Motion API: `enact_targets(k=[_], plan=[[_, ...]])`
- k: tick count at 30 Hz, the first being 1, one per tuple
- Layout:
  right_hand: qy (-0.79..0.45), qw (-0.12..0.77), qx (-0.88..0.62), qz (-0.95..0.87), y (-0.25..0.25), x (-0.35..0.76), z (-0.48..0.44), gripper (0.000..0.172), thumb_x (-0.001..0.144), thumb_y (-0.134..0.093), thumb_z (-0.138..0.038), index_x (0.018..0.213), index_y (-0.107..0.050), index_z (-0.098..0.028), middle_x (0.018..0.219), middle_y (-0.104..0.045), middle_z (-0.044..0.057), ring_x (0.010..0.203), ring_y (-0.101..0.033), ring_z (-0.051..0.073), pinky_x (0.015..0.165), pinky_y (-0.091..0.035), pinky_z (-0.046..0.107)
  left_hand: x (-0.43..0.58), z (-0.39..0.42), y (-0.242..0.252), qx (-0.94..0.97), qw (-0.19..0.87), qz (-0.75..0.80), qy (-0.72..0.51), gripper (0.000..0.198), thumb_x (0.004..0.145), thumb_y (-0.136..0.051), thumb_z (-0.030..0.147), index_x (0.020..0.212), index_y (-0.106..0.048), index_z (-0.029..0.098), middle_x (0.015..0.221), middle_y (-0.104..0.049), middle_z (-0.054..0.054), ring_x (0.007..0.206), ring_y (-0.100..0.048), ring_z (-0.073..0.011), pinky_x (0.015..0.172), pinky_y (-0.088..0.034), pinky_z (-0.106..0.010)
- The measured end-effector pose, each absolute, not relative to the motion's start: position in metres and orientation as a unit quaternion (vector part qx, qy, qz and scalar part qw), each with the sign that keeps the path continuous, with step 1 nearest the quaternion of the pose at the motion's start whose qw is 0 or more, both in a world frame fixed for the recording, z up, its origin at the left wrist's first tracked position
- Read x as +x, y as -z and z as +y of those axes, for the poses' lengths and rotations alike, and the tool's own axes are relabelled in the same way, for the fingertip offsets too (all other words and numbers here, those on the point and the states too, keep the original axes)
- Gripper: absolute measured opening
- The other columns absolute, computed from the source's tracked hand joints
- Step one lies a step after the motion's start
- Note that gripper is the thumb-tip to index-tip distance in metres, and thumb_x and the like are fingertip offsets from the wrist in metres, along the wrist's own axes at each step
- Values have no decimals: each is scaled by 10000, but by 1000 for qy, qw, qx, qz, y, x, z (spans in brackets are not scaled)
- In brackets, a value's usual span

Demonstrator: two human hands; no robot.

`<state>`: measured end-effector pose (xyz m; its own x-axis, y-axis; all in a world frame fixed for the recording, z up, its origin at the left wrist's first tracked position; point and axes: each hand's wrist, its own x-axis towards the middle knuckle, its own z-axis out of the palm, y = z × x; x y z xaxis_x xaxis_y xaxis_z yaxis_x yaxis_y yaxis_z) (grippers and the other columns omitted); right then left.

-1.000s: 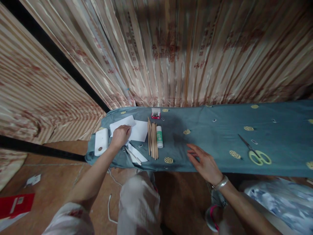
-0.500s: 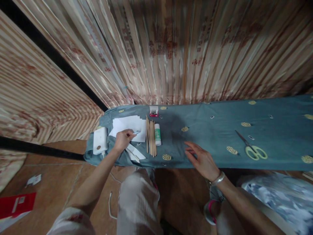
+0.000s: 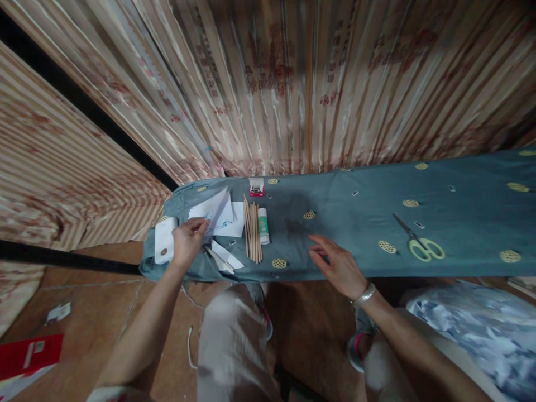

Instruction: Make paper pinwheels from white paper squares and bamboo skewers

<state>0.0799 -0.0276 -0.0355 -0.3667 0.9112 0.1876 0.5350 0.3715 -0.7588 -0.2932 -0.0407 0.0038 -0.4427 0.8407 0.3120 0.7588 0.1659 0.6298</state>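
Note:
My left hand [image 3: 187, 240] is closed on the corner of a white paper sheet [image 3: 214, 215] with faint blue marks, lifting it off a small stack of white paper [image 3: 237, 219] at the left end of a table draped in blue-green cloth [image 3: 343, 223]. Beside the stack lie a bundle of wooden sticks [image 3: 252, 234] and a glue stick [image 3: 263, 225]. My right hand [image 3: 336, 266] rests on the cloth near the front edge, fingers stretched out and holding nothing.
A white flat device [image 3: 163, 242] sits at the table's left end. A small red box [image 3: 255, 188] is at the back. Yellow-handled scissors [image 3: 419, 243] lie to the right. Paper strips [image 3: 225, 257] lie near the front edge. Striped curtains hang behind; red paper [image 3: 29, 354] lies on the floor.
My left hand went from lying on the paper stack to pinching one sheet and raising its corner. My right hand stayed nearly still on the cloth. The view shifted slightly.

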Motion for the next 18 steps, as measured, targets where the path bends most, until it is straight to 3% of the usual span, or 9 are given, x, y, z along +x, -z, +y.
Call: enact_targets(k=[3,5,8,13,18], plan=[[-305,329,-482,-753,33,86,-26,342,888,-481,-332,1197,-571,-216,1064,-701,94,847,-701,213,825,-577,399,-260,-49,-43,556,-18,711,-429,232,790,-611,385,773,-707,175,898,-750,-56,867,-692,-208,837,-537,-313],[-310,351,-497,-731,33,92,-23,355,885,-500,-361,1202,-569,-216,1066,-701,99,867,-702,217,833,-576,405,-222,-54,-64,602,-46,649,-463,182,806,-635,340,804,-711,175,900,-752,-50,849,-701,-190,823,-553,-306],[-340,404,-520,-671,36,107,-15,418,870,-541,-410,1239,-540,-213,1152,-673,120,964,-690,228,876,-561,416,-156,-55,-72,716,-24,540,-442,126,867,-588,234,890,-703,187,953,-752,-41,869,-706,-154,831,-564,-283],[-424,511,-524,-533,48,143,8,585,815,-610,-496,1305,-468,-210,1263,-606,161,977,-686,232,859,-568,421,-74,-34,-21,835,-29,400,-377,165,887,-542,138,981,-676,120,1023,-734,-112,943,-697,-169,850,-576,-285],[-387,500,-584,-509,61,167,17,693,781,-637,-490,1356,-404,-181,1293,-564,193,977,-673,236,896,-543,426,-46,-18,39,860,9,404,-312,195,914,-500,170,982,-680,139,1026,-733,-109,965,-698,-196,855,-588,-333]])
